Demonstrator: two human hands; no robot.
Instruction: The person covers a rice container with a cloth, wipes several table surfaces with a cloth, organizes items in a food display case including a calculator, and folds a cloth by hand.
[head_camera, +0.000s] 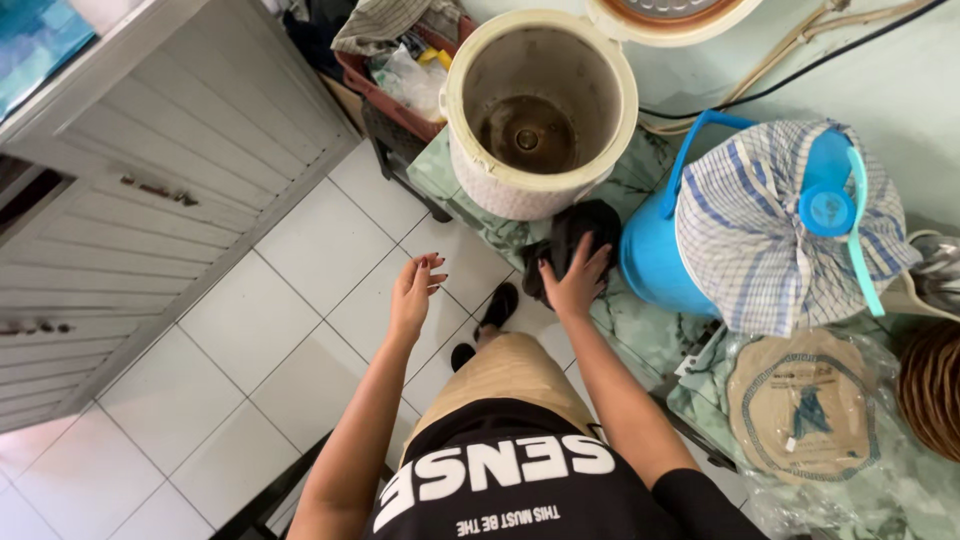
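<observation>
Dark cloth (578, 232) soft, matt; cooker (540, 110) stained plastic; floor tiles (300, 300) glossy.

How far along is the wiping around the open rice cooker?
Done: the rice cooker stands open, its inner pot out, with brown stains at the bottom. In hand: the right hand presses a dark cloth on the green tabletop beside it; the left hand hangs free, open. Left: the stains inside remain.
</observation>
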